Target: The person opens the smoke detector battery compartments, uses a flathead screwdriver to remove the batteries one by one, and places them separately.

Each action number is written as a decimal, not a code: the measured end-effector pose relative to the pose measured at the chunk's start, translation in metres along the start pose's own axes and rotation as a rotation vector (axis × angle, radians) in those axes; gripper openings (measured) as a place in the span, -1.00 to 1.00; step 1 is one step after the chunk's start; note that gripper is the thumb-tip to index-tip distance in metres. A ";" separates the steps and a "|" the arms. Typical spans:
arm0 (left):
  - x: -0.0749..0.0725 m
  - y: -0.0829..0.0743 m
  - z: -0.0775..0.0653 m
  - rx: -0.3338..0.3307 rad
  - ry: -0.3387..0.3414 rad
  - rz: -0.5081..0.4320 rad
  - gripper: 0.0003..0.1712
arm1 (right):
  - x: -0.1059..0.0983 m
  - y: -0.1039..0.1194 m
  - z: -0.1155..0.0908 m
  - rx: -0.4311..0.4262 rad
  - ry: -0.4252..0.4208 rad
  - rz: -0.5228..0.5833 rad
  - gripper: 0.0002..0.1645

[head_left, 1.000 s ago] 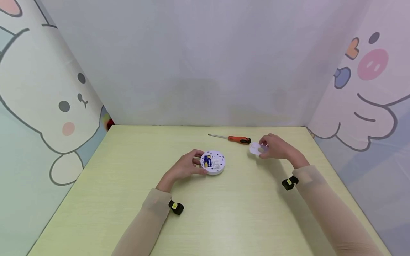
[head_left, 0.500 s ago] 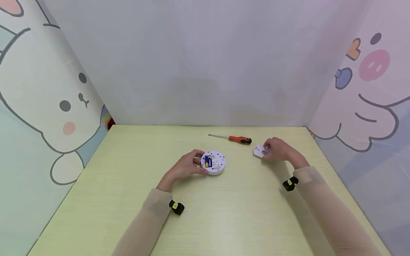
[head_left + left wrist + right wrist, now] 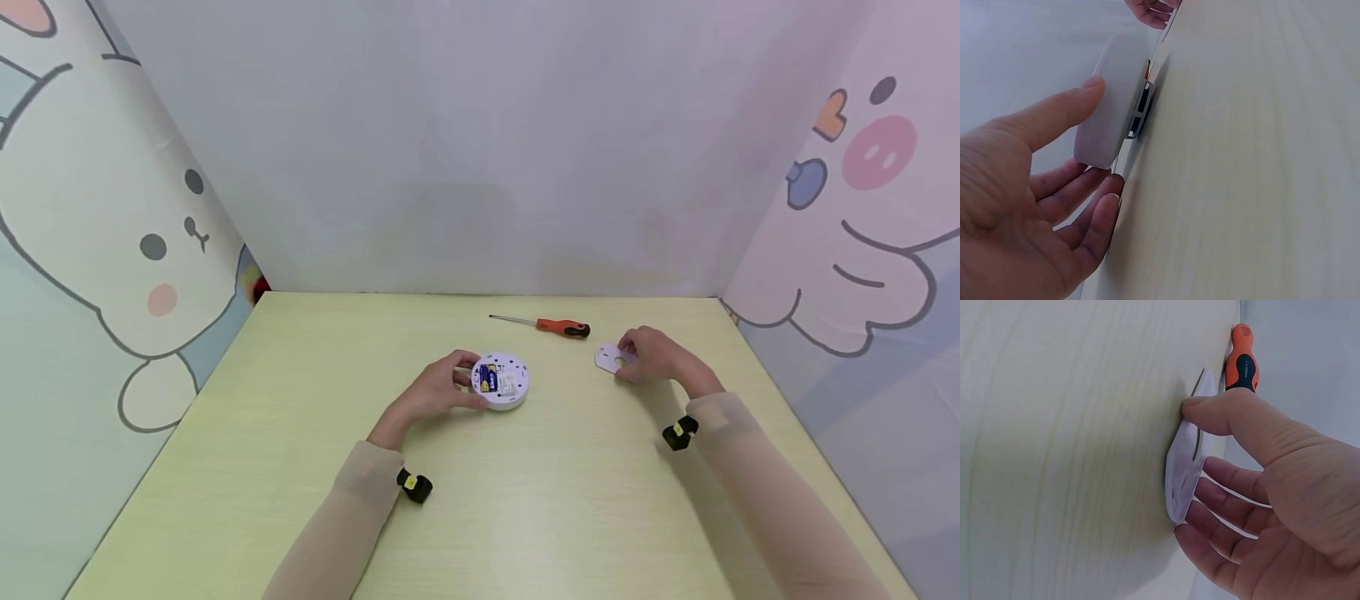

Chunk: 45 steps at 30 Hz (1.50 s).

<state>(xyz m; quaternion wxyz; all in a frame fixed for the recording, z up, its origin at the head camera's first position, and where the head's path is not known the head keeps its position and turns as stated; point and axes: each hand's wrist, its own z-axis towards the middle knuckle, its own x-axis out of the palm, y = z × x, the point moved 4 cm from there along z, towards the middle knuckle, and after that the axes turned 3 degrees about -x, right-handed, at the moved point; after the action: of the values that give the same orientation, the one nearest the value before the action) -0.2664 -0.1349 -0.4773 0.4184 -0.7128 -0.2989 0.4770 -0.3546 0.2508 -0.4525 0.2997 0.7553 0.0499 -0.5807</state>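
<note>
Left hand (image 3: pixel 433 390), fingers clamped on a round white plastic device (image 3: pixel 512 372), label (image 3: pixel 507 385) illegible; right hand (image 3: pixel 651 355), fingers pinching a flat white plate (image 3: pixel 606 357) near an orange-and-black screwdriver (image 3: pixel 561 327), lettering (image 3: pixel 1246 366) blurred.

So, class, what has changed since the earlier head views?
The right hand has carried the white plate slightly right and down toward the table; it keeps its grip. The left hand still holds the round white device, and the screwdriver lies where it was.
</note>
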 end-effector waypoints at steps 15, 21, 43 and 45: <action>0.002 -0.002 0.001 -0.005 -0.003 0.026 -0.15 | 0.002 -0.004 -0.002 0.019 0.012 0.024 -0.26; 0.001 -0.002 0.000 -0.010 -0.011 0.025 -0.15 | -0.007 0.006 0.007 -0.017 -0.055 0.035 -0.29; 0.001 0.000 -0.001 -0.001 -0.014 0.007 -0.13 | 0.004 0.069 0.085 -0.061 -0.079 -0.009 -0.36; 0.001 0.000 -0.001 0.001 -0.014 0.004 -0.13 | 0.007 0.071 0.090 -0.052 -0.079 -0.023 -0.37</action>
<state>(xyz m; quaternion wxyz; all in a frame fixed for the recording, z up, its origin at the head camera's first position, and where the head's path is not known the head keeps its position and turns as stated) -0.2651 -0.1342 -0.4779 0.4155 -0.7098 -0.3001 0.4832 -0.3991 0.1448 -0.4437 0.3144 0.7230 0.0619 -0.6121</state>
